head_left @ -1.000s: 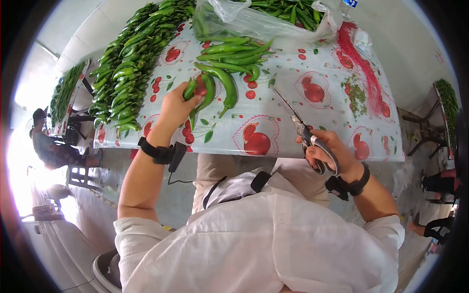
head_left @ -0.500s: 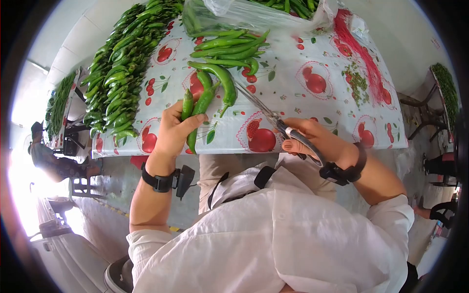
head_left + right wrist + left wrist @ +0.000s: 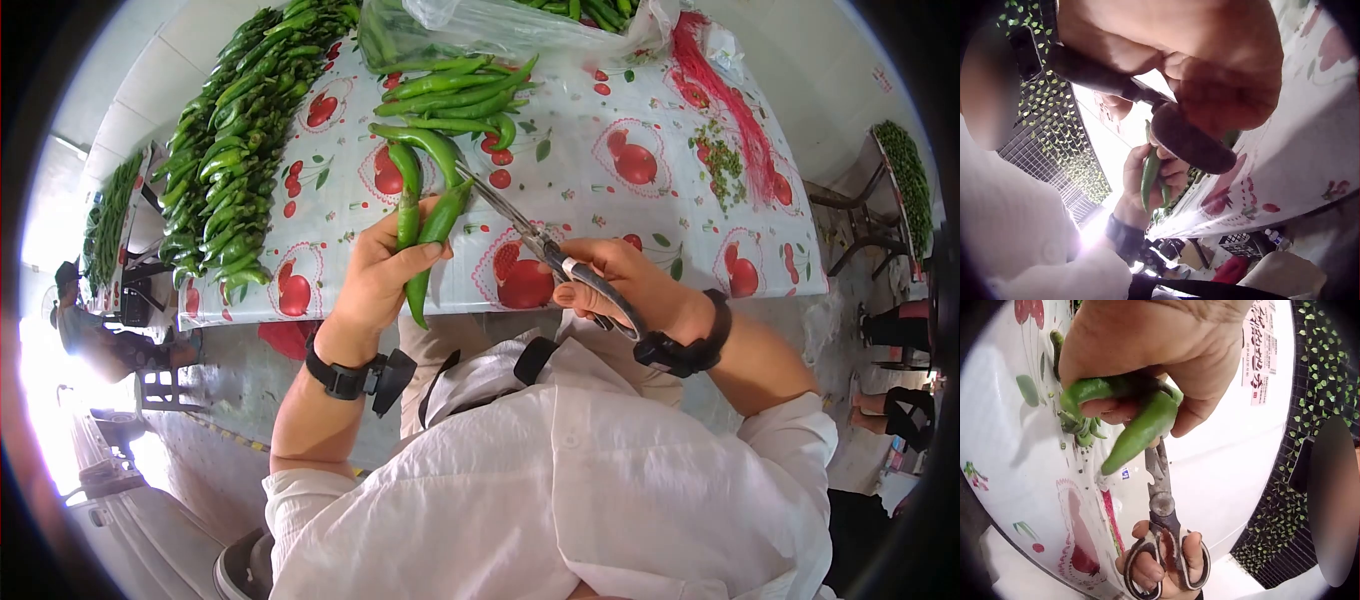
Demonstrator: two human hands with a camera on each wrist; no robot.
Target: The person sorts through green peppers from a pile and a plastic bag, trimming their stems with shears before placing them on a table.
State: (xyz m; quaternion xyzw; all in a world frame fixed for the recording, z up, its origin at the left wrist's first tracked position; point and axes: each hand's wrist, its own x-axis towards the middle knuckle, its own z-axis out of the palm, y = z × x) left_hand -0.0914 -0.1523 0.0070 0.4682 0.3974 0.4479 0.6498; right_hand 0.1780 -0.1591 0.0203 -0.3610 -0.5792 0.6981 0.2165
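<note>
Two green chili peppers [image 3: 440, 217] are held in my left hand [image 3: 375, 275], their stem ends pointing away from me. My right hand [image 3: 635, 285] grips a pair of scissors [image 3: 518, 222] by its dark handles. The blades point up and left, their tips close to the stem end of one held pepper. In the left wrist view the scissors [image 3: 1161, 503] appear just below the held peppers [image 3: 1141, 434], with fingers through both handle loops. A curved pepper [image 3: 432, 142] lies on the tablecloth right behind my left hand.
Beyond it lies a small group of peppers [image 3: 450, 95]. Long rows of stacked peppers [image 3: 230, 150] cover the table's left side. A clear plastic bag [image 3: 520, 35] of peppers stands at the back. Pink string [image 3: 725, 110] and green trimmings [image 3: 720, 165] lie to the right.
My left hand has turned and come slightly nearer to me, lifting the two peppers. My right hand has moved left with the scissors, bringing the blades near the peppers' stem ends.
</note>
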